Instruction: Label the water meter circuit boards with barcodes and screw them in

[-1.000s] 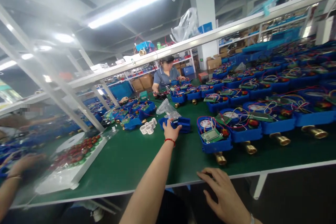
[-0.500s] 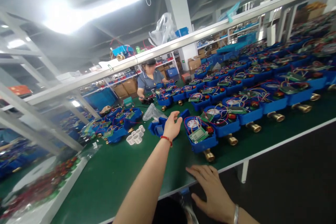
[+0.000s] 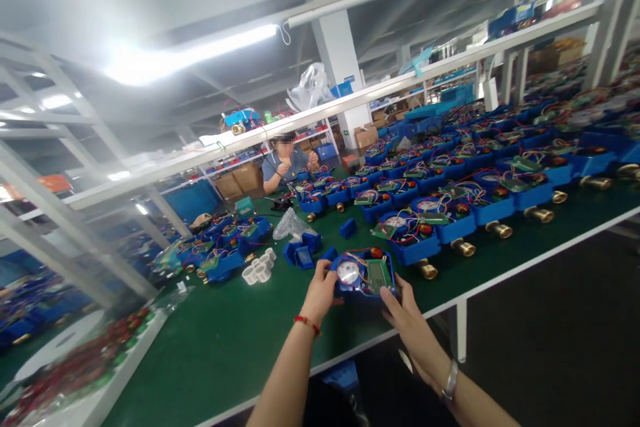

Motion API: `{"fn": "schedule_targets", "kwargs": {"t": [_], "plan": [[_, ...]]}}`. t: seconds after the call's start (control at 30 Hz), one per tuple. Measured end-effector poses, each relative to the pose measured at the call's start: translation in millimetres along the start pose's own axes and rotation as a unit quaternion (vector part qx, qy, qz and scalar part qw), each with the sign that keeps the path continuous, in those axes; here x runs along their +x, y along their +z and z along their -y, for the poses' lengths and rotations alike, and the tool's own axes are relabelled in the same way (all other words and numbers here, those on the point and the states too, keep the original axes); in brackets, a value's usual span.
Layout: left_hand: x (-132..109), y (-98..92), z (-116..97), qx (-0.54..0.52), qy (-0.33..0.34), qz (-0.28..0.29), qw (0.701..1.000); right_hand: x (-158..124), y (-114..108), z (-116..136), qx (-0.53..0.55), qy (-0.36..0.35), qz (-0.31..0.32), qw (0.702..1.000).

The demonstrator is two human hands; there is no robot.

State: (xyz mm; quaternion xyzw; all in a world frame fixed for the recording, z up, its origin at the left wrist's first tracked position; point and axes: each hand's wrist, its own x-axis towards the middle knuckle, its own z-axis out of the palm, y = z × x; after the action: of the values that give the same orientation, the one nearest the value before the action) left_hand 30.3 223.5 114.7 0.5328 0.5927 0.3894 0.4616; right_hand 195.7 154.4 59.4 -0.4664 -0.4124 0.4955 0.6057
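Near the table's front edge, a blue water meter (image 3: 364, 272) with a round white dial, coloured wires and a green circuit board is held between both hands. My left hand (image 3: 320, 293), with a red bracelet, grips its left end by the dial. My right hand (image 3: 406, 310), with a silver bracelet, clasps the right end, its thumb by the circuit board. Just beyond the left hand lie several small blue plastic parts (image 3: 303, 256). To the right sits another open water meter (image 3: 413, 243) with a brass fitting pointing forward.
Rows of blue meters (image 3: 480, 203) cover the green table's (image 3: 200, 340) right side. White plastic rings (image 3: 259, 272) and a clear bag (image 3: 293, 225) lie left of centre. A co-worker (image 3: 285, 163) sits across. A white tray (image 3: 130, 353) of wired parts stands left; a shelf (image 3: 350, 95) spans overhead.
The nearest meter has been taken from the end of the row, moved left and turned. My left hand has drawn back and both hands have closed on it. The co-worker's hands have risen.
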Motion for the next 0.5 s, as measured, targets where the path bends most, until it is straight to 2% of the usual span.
{"fn": "schedule_targets", "kwargs": {"t": [0.07, 0.13, 0.2, 0.3, 0.37, 0.5], "plan": [[-33, -6.0, 16, -0.025, -0.011, -0.049, 0.998, 2, 3, 6, 0.06, 0.071, 0.036, 0.995], [-64, -13.8, 33, -0.042, -0.022, -0.104, 0.993, 7, 13, 11, 0.079, 0.109, 0.102, 0.986], [-87, -22.7, 47, -0.049, -0.026, -0.153, 0.987, 16, 32, 12, 0.067, 0.132, 0.161, 0.976], [-108, -34.5, 62, -0.042, -0.015, -0.194, 0.98, 40, 68, 9, 0.046, 0.157, 0.22, 0.962], [-116, -41.6, 67, -0.029, -0.001, -0.192, 0.981, 59, 90, 6, 0.033, 0.171, 0.258, 0.95], [-128, -61.5, 59, 0.042, 0.023, -0.12, 0.992, 94, 117, 0, 0.012, 0.195, 0.325, 0.926]]}}
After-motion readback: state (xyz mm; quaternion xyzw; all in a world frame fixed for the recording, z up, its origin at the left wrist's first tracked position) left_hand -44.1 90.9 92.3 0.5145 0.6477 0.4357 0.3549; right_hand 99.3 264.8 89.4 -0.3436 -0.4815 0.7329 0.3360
